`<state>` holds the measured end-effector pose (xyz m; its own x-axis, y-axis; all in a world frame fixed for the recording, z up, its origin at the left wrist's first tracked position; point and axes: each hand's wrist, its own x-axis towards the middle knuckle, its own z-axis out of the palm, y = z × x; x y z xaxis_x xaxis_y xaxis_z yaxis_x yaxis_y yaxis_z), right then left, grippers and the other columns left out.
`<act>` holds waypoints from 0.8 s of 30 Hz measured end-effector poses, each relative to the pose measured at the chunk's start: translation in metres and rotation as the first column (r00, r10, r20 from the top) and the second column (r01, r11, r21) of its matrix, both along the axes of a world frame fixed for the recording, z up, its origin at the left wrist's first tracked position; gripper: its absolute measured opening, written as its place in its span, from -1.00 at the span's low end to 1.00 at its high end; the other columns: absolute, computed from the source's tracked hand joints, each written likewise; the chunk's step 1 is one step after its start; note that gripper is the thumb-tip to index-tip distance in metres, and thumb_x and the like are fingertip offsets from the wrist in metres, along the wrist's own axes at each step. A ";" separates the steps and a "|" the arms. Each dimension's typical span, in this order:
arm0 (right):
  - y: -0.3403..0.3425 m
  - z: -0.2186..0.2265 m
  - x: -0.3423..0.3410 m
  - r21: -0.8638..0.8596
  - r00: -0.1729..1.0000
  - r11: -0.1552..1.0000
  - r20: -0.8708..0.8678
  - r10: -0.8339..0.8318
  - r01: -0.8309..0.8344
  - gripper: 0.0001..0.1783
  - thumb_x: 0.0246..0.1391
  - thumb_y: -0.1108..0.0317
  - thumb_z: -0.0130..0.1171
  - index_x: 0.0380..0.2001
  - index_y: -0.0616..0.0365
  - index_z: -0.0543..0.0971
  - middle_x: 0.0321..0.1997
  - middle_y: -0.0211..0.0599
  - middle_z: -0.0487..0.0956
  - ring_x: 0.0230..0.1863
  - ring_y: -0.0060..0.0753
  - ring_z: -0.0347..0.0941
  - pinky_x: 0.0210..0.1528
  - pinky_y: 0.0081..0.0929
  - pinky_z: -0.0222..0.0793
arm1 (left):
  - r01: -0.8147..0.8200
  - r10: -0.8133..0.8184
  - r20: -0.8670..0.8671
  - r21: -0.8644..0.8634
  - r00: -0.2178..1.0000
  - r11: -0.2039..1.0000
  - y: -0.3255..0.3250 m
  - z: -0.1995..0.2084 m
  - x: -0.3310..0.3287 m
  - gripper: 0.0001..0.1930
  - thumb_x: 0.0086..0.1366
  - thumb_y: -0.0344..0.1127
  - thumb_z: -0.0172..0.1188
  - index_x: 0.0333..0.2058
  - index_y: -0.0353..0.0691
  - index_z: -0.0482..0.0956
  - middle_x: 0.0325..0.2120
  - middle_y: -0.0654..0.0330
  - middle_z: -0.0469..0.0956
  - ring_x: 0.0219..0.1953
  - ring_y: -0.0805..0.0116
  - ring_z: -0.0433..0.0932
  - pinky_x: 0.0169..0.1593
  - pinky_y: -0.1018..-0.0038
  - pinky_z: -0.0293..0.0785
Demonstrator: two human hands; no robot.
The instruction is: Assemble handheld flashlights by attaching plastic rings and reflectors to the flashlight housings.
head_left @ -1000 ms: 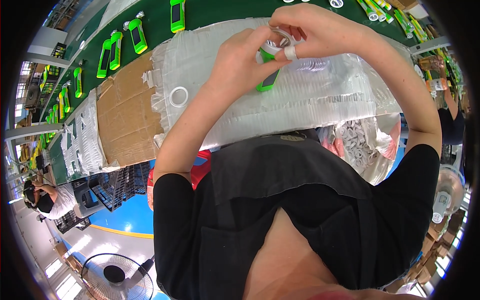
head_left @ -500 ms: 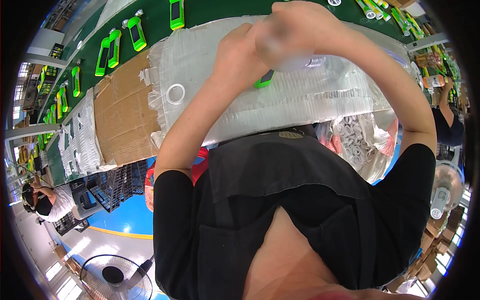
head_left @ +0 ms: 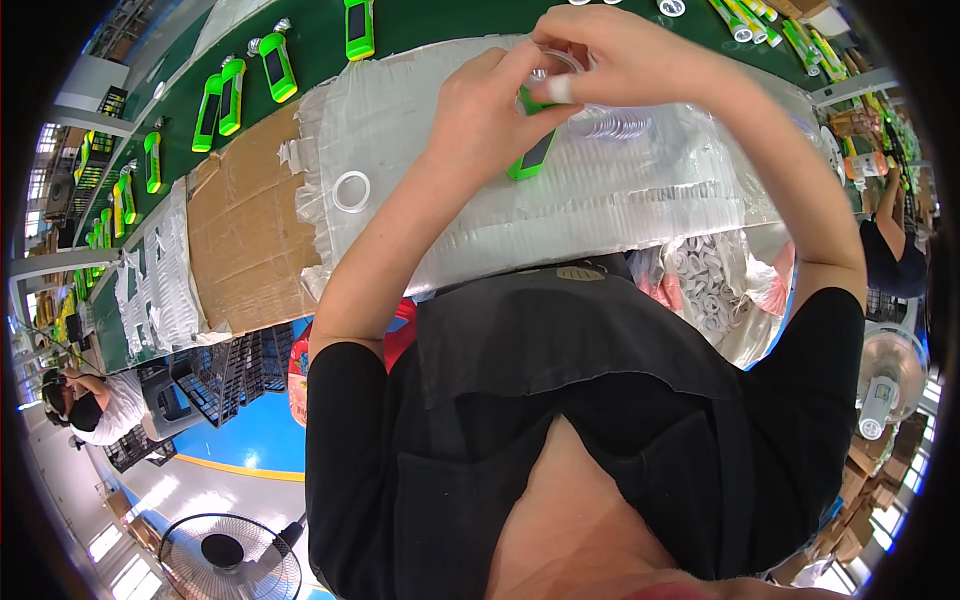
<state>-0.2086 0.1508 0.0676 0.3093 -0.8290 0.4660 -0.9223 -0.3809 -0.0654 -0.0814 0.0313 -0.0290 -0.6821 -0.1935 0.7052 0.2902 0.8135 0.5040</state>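
My left hand (head_left: 488, 112) is closed around a bright green flashlight (head_left: 535, 158) with a dark panel, held over the plastic-covered work surface (head_left: 440, 235). My right hand (head_left: 630, 58), with a white wrap on one finger, is closed at the flashlight's silvery head. Its fingers pinch a clear ring (head_left: 566, 58) against that end; whether the ring is seated there I cannot tell. Beside my hands lies a row of overlapping clear discs (head_left: 615, 123). A white ring (head_left: 351, 190) rests on the surface left of my left forearm.
Several green flashlights (head_left: 278, 68) lie on the green bench to the left. Slimmer flashlights (head_left: 740, 25) are at the far right. Below the bench edge hangs a bag of white rings (head_left: 708, 285). A fan (head_left: 225, 550) stands at lower left; other people sit at both sides.
My right hand has turned and shifted slightly, showing the flashlight's head and the clear ring. The row of clear discs is now more visible.
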 end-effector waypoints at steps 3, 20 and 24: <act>-0.010 -0.011 0.007 0.517 0.806 0.690 0.003 -0.592 0.506 -0.52 -0.11 0.06 0.37 -0.28 0.25 0.53 -0.34 -0.15 0.52 -0.38 -0.26 0.44 -0.34 -0.37 0.36 | 0.004 -0.004 0.003 0.017 1.000 1.000 -0.005 -0.001 0.006 -0.61 -0.09 -0.23 0.51 -0.32 -0.11 0.50 -0.50 0.25 0.55 -0.44 0.24 0.54 -0.39 0.35 0.44; 0.022 -0.127 0.075 0.218 0.009 0.625 0.947 -0.320 -0.750 -0.67 -0.22 0.39 0.43 -0.35 0.10 0.50 -0.50 -0.39 0.50 -0.46 -0.51 0.47 -0.42 -0.51 0.39 | 0.678 -0.703 -0.174 0.496 0.690 0.543 -0.002 0.043 0.049 -0.71 0.13 -0.37 0.30 -0.19 -0.23 0.44 -0.29 -0.02 0.56 -0.29 0.31 0.55 -0.17 0.42 0.47; -0.029 -0.099 0.021 0.200 0.398 0.907 0.916 -0.040 -0.369 -0.51 -0.21 0.33 0.44 -0.14 0.13 0.52 -0.15 -0.29 0.54 -0.09 -0.36 0.48 -0.07 -0.39 0.38 | 0.488 -0.411 -0.294 0.276 0.863 0.828 -0.028 0.040 0.024 -0.57 0.02 -0.46 0.39 -0.11 -0.26 0.46 -0.23 -0.02 0.56 -0.23 0.21 0.56 -0.17 0.37 0.50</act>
